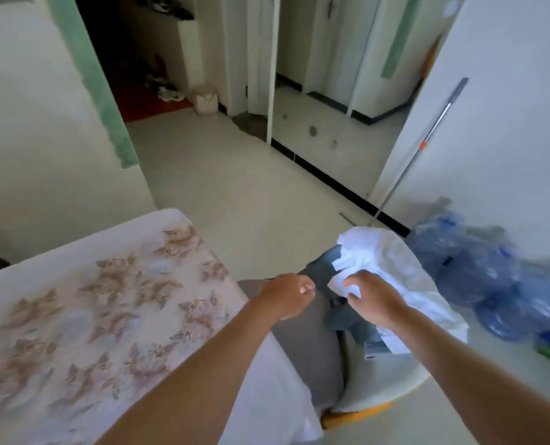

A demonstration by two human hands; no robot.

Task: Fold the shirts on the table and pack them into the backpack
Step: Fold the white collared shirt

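Gripping a crumpled white cotton shirt (395, 261) with my right hand (375, 300), I am curling my fingers and thumb into its bunched fabric, right above the dark grey fabric backpack (344, 316). Most of the shirt is spilling out to the right of the backpack and hanging over the far side of it. The backpack is lying on a round stool with a white seat and an orange rim (379, 393), just beside the corner of the table draped in a white cloth printed with brown flowers (74, 300). My left hand (286, 295) is hovering at the backpack's left edge with its fingers curled and the thumb lying against the forefinger; I cannot tell whether it is pinching the dark fabric or holding nothing. Clear blue plastic water bottles (492, 277) are lying in a heap on the floor to the right, and a long grey metal pole with an orange band (427, 139) is leaning against the white wall behind them
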